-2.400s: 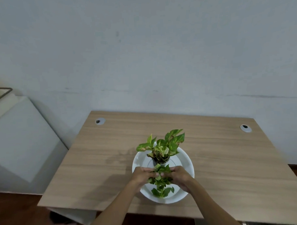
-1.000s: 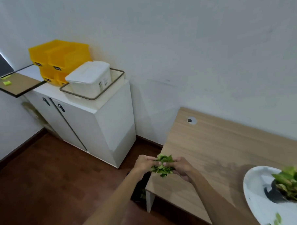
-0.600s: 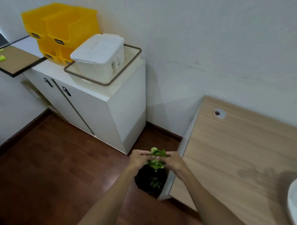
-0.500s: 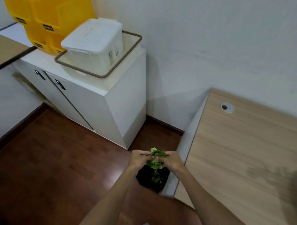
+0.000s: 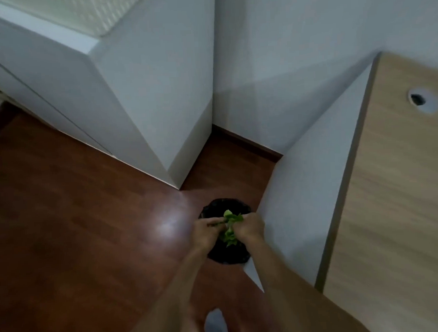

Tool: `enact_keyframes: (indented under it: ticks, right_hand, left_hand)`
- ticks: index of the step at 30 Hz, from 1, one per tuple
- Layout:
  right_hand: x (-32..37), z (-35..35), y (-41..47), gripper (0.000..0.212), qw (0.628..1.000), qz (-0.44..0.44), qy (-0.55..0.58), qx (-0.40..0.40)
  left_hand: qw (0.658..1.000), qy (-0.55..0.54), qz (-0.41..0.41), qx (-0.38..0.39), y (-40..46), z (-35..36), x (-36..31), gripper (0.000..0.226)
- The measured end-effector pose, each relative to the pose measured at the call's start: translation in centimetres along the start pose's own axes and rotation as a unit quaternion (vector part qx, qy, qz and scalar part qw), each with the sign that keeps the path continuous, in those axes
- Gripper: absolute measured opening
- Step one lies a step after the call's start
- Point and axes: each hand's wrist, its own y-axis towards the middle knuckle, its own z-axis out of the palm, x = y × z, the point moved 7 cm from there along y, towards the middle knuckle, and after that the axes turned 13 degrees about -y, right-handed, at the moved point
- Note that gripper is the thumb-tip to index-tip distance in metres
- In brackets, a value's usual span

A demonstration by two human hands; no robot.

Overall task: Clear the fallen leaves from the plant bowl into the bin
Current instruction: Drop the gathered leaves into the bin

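A bunch of green fallen leaves (image 5: 230, 227) is pressed between my left hand (image 5: 205, 232) and my right hand (image 5: 249, 228), both closed around it. The hands hover right over the black bin (image 5: 229, 254), which stands on the floor beside the desk's white side panel. Part of the bin's mouth is hidden by my hands. The plant bowl is out of view.
The wooden desk (image 5: 399, 188) with a cable hole (image 5: 423, 101) fills the right side. A white cabinet (image 5: 103, 78) stands to the left against the wall. Dark wooden floor (image 5: 78, 234) spreads below, and a foot (image 5: 216, 325) shows at the bottom.
My view has tilted down and closer to the floor. Both hands, still holding the leaves, have lowered over the bin's mouth. The bowl has dropped out of view.
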Motion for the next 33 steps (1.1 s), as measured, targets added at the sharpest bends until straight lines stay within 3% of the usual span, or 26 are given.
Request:
enact_keyframes:
  ticks: [5, 9, 13, 20, 25, 33]
  right_hand:
    - [-0.2, 1.8, 3.0, 0.017, 0.999, 0.034, 0.021, -0.004]
    - [-1.2, 2.5, 4.7, 0.018, 0.998, 0.052, 0.028, -0.001]
    - [-2.4, 3.1, 5.4, 0.019, 0.995, 0.065, 0.079, 0.005]
    - [-2.2, 3.9, 5.7, 0.043, 0.992, 0.067, 0.099, 0.037]
    - [-1.6, 3.5, 5.6, 0.046, 0.994, 0.05, 0.079, 0.05]
    - [-0.3, 0.8, 4.5, 0.048, 0.997, 0.002, 0.041, 0.065]
  left_hand:
    - [0.999, -0.048, -0.016, 0.016, 3.0, 0.6, 2.8, 0.023]
    - [0.984, -0.149, -0.088, 0.035, 4.5, 1.9, 4.8, 0.018]
    - [0.956, -0.246, -0.153, 0.042, 5.0, 2.6, 5.8, 0.045]
    - [0.961, -0.206, -0.175, 0.053, 6.1, 2.0, 7.3, 0.051]
    - [0.964, -0.199, -0.171, 0.053, 6.3, 1.9, 7.3, 0.056]
    - [0.935, -0.281, -0.196, 0.092, 4.0, 2.9, 5.4, 0.069]
